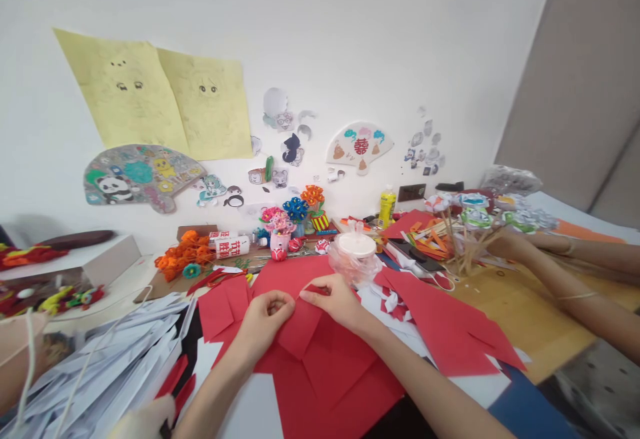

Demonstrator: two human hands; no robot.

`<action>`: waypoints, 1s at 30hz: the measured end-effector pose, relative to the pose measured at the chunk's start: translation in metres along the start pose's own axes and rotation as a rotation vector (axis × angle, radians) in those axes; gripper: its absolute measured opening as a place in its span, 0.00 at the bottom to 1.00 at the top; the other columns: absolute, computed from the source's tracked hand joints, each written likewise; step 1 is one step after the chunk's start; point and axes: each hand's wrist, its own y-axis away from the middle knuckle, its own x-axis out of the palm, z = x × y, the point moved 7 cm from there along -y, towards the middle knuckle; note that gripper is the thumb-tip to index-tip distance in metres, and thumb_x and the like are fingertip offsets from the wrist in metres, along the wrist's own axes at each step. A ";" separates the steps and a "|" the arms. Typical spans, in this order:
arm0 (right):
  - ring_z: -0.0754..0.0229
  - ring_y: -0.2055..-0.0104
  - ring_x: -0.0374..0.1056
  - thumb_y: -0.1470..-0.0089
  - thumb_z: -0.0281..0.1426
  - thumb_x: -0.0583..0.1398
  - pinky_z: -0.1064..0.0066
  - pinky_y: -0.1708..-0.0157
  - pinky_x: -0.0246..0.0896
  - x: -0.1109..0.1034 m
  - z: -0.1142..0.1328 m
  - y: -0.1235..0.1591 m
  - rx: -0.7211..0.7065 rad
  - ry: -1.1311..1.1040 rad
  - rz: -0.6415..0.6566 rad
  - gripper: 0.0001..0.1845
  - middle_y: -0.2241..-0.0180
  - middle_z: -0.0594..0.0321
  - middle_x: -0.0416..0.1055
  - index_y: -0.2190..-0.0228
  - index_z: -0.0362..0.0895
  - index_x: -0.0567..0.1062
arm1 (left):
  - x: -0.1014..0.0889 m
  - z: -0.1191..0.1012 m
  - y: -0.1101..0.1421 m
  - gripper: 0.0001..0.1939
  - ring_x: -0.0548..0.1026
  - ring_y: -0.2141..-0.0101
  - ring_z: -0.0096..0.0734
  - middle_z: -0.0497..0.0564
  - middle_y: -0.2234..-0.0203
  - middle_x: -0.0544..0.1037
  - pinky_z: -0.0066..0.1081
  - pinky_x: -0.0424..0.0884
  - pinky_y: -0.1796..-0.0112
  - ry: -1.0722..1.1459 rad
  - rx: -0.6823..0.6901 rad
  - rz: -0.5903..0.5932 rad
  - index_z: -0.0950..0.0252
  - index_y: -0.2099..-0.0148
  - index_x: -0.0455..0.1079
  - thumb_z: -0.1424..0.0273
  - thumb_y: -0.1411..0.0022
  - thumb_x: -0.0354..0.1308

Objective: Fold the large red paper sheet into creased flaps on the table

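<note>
Between my two hands is a small piece of red paper [301, 329], its upper corners pinched in my fingers. My left hand [270, 312] grips its left edge, thumb and fingertips pressed together. On the other side my right hand [334, 297] closes on the top right corner, where the paper curls or folds a little. Beneath the hands lie several larger red sheets [345, 392], overlapping one another. Smaller red pieces [217, 312] lie left of my left hand. A lidded plastic cup in a clear bag [356, 247] stands just beyond my right hand.
Folded white paper strips [125, 339] are heaped at left. Orange yarn flowers [183, 252], a vase of pink flowers [279, 225] and a yellow bottle [387, 207] stand along the wall. At right, another person's forearms [565, 272] reach past wooden sticks [463, 245].
</note>
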 end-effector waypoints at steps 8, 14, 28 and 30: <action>0.59 0.72 0.66 0.52 0.41 0.60 0.72 0.72 0.58 -0.011 -0.004 0.000 0.018 -0.052 -0.098 0.16 0.75 0.60 0.74 0.74 0.40 0.78 | 0.000 0.002 0.000 0.17 0.66 0.75 0.28 0.48 0.79 0.71 0.25 0.61 0.73 0.020 -0.018 0.013 0.68 0.73 0.71 0.57 0.54 0.57; 0.55 0.67 0.69 0.53 0.39 0.61 0.66 0.65 0.62 -0.019 -0.005 -0.001 0.039 -0.137 -0.173 0.13 0.71 0.58 0.76 0.73 0.41 0.78 | -0.001 -0.004 0.003 0.17 0.65 0.76 0.27 0.46 0.80 0.69 0.25 0.59 0.73 -0.007 -0.016 0.025 0.67 0.73 0.69 0.56 0.52 0.55; 0.57 0.72 0.65 0.57 0.43 0.62 0.69 0.72 0.58 -0.039 -0.017 0.001 0.117 -0.313 -0.396 0.17 0.75 0.60 0.72 0.77 0.41 0.77 | -0.019 -0.005 0.002 0.17 0.65 0.76 0.27 0.46 0.80 0.69 0.25 0.59 0.74 -0.013 -0.021 -0.059 0.67 0.73 0.70 0.56 0.54 0.57; 0.59 0.72 0.63 0.57 0.43 0.62 0.69 0.72 0.57 -0.036 -0.015 0.000 0.115 -0.288 -0.365 0.17 0.76 0.61 0.71 0.78 0.40 0.76 | -0.023 -0.007 0.002 0.17 0.66 0.75 0.28 0.46 0.79 0.71 0.25 0.60 0.73 -0.004 -0.004 -0.113 0.67 0.72 0.70 0.56 0.54 0.57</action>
